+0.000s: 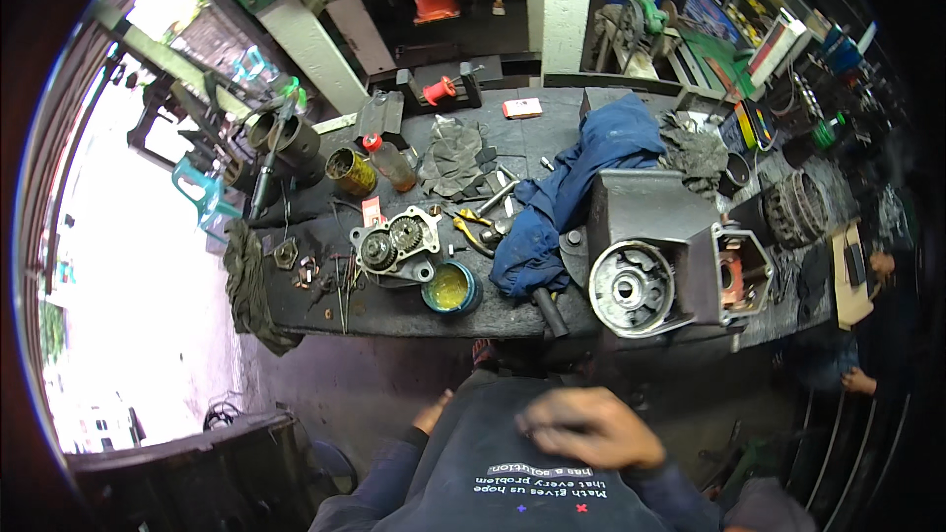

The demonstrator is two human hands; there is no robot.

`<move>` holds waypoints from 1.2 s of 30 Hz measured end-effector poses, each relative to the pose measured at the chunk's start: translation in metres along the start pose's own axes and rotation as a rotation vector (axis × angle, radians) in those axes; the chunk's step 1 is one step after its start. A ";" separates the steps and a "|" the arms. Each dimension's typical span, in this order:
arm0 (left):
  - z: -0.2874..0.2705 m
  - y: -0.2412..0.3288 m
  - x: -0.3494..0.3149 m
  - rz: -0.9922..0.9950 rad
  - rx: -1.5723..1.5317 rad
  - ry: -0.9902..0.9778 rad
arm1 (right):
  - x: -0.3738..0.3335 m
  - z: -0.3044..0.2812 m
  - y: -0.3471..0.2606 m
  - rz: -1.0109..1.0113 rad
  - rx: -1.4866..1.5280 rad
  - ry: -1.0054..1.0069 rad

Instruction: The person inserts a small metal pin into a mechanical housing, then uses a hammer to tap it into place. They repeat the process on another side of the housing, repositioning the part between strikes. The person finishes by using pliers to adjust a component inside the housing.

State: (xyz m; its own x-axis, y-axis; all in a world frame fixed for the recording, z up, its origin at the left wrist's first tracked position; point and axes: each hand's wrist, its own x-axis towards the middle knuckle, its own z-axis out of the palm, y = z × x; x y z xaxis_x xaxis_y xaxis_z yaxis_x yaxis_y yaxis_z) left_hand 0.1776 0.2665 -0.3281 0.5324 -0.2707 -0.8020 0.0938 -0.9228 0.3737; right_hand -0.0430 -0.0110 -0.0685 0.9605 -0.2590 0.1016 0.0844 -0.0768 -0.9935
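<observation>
My right hand (601,429) is raised in front of my dark shirt, away from the bench; its fingers look bent but are smeared by motion, and I see nothing in them. Low at my left side is my left hand (432,412), partly hidden by the shirt, so its fingers do not show well. Nearest ahead of both, on the bench, stands a blue tub of yellow grease (450,288). Beside it lies a metal housing with two meshed gears (394,244). A crumpled blue cloth (562,202) lies to the right, next to a large grey cast housing (641,271).
Yellow-handled pliers (471,229), a red-capped bottle (391,164) and a yellow rusty can (351,171) share the dark workbench (325,222). A dark rag (251,281) hangs over its left end. At the far right, another person's hand (859,381) shows.
</observation>
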 end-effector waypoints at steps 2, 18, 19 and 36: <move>-0.001 -0.034 0.012 -0.152 -0.231 -0.195 | 0.036 0.038 0.066 0.128 -0.502 0.281; -0.164 0.140 -0.054 0.733 0.364 -0.480 | 0.125 0.022 0.155 0.748 -0.827 0.850; -0.165 0.144 -0.058 0.758 0.336 -0.495 | 0.126 0.022 0.148 0.735 -0.615 0.881; -0.142 0.323 -0.154 1.381 -0.365 -0.257 | 0.024 0.084 -0.024 -0.261 -0.152 0.868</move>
State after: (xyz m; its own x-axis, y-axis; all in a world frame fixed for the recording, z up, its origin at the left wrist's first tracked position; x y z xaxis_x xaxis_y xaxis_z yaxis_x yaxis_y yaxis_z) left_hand 0.2455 0.0497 -0.0175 0.2148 -0.9457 0.2440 -0.1333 0.2191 0.9666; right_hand 0.0002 0.0654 -0.0463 0.3744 -0.8429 0.3864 0.1761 -0.3445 -0.9221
